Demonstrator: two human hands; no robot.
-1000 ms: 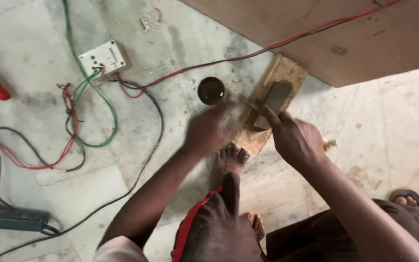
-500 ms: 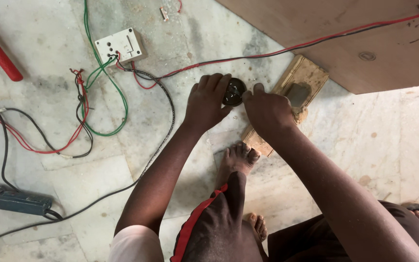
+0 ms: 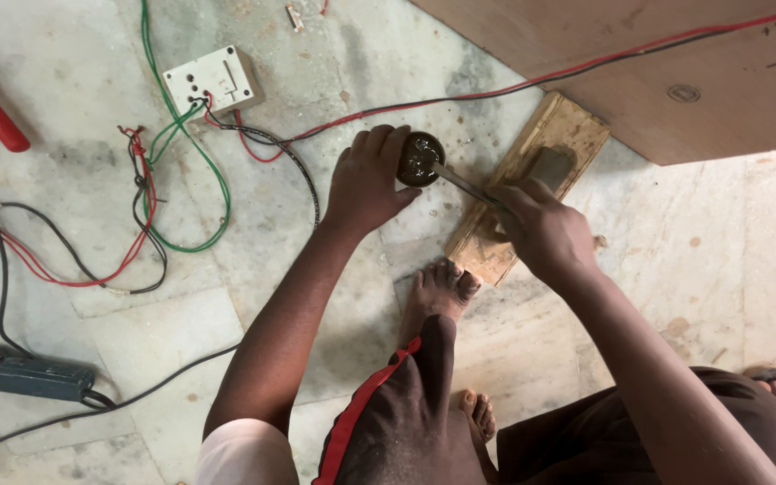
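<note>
Looking straight down at a worn marble floor [image 3: 74, 72]. My left hand [image 3: 365, 184] is curled around the near-left side of a small round dark tin [image 3: 419, 159], fingers wrapped on its rim, which seems meant to keep it from skidding on the smooth stone. The tin sits on the floor just left of a flat rectangular pale wooden board [image 3: 532, 180] and touches neither the board nor the wires, as far as I can tell.

My right hand [image 3: 545, 229] is closed in a grip around a thin grey metal blade tool [image 3: 462, 181], its tip reaching into the tin's open top. The tool is slanted low, handle end hidden in the fist, so I cannot tell its full shape. The hand hovers over the board, which lies angled, near end by my bare foot [image 3: 442, 292].

Far left, a white square plastic switch box [image 3: 213, 81] rests face up with green, red and black wires [image 3: 181, 180] looping from it across the floor. A large brown plywood sheet [image 3: 675, 63] covers the far right. A dark grey power tool body [image 3: 20, 373] lies at the near left.
</note>
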